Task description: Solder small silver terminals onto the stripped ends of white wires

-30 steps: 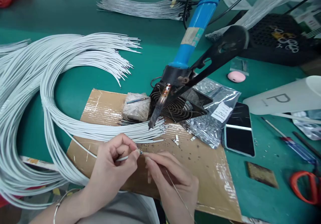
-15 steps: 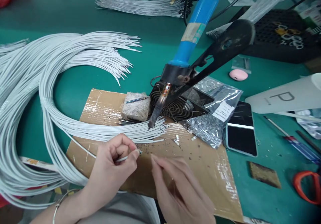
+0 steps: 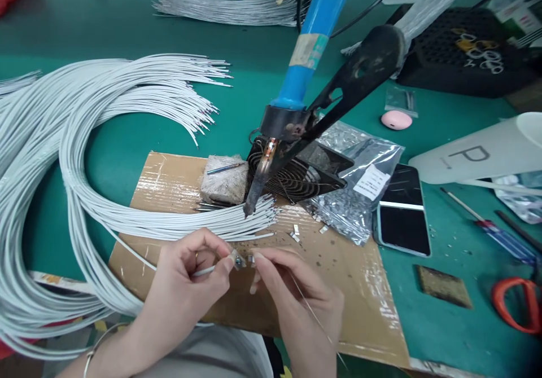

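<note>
My left hand (image 3: pixel 199 265) pinches the end of a white cable (image 3: pixel 205 271), with a small metal piece (image 3: pixel 239 260) at its tip. Just right of it, my right hand (image 3: pixel 292 288) is closed on a small silvery piece (image 3: pixel 251 259); a thin wire (image 3: pixel 311 308) runs down across that palm. Both hands are over the cardboard (image 3: pixel 359 293), their fingertips close but apart. Above them hangs the blue soldering iron (image 3: pixel 296 79), its tip over a bundle of white cables (image 3: pixel 186 224).
Behind the iron are a wrapped block (image 3: pixel 224 189) and a black fan (image 3: pixel 292 180). To the right lie a plastic bag of parts (image 3: pixel 351 209), a phone (image 3: pixel 402 225), a white cup (image 3: pixel 478 152), a screwdriver (image 3: pixel 503 241), a brown pad (image 3: pixel 444 286) and red-handled scissors (image 3: pixel 499 310).
My right hand has turned and come closer to my left fingertips, and a silvery piece and thin wire now show at it. The view has shifted slightly.
</note>
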Tool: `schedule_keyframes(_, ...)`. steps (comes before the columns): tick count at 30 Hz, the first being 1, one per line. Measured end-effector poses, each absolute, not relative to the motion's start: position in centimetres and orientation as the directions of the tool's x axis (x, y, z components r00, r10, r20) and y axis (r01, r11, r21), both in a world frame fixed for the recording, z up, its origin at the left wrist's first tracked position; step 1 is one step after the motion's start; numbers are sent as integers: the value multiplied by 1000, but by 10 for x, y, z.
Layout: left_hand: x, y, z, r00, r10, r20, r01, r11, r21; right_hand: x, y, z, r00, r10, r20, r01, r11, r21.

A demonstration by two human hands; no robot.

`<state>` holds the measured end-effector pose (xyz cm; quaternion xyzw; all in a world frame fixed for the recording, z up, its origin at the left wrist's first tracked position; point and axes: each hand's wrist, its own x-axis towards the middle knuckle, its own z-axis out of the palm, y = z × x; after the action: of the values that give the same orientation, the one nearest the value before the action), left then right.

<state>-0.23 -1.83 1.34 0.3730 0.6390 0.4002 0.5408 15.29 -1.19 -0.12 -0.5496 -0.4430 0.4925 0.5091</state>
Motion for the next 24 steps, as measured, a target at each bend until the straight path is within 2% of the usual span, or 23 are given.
schedule_keyframes(5,-1,-19,14,-143,921,-362,94,376,922,148,-12,-2,87,988,-124,-76,-117,-990)
schedule_keyframes(13,3,-14,19,-121,932,-343,31,349,937,145,-11,0,76,981,-177,-136,-166,-977)
schedule_keyframes(24,5,-11,23,-142,937,-318,39,326,944,148,-10,-12,66,997,-45,-77,-40,-996)
